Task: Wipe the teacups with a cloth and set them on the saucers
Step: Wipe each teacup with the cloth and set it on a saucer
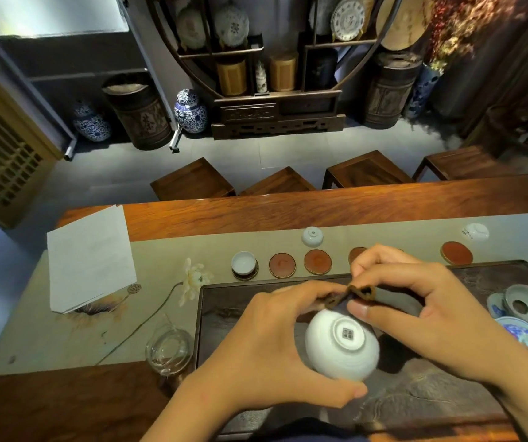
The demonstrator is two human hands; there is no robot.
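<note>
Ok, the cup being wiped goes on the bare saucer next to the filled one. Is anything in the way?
Nothing visible blocks it. The held teacup, in the left hand, is over the dark tray; the bare saucer lies beyond the tray's far edge, beside the cup on its saucer.

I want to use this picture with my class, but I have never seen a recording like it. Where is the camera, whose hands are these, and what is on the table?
There is one picture, from a camera worn on a person's head, looking down. The left hand grips a white teacup turned bottom-up. The right hand pinches a dark cloth against the cup. They work above a dark tea tray. Behind lies a row of round saucers; one holds a wiped cup. Another cup sits upside down beyond the row.
</note>
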